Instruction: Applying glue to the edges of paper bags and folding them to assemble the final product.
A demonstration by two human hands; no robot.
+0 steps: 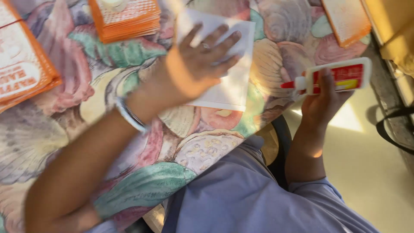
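My left hand [202, 60] lies flat with fingers spread on a white paper sheet [228, 86], pressing it on the table's shell-patterned cloth [129, 86]. A ring shows on one finger and a bracelet circles the wrist. My right hand [323, 101] grips a white glue bottle [340, 75] with a red label and red tip. The bottle is held sideways off the table's edge, its tip pointing left toward the paper.
A stack of orange-edged cards [125, 17] sits at the top, another orange-and-white pile [21, 64] at the left edge, one more orange piece [347, 19] at top right. My blue-clothed lap [241, 194] is below. A black strap [394, 125] lies on the floor.
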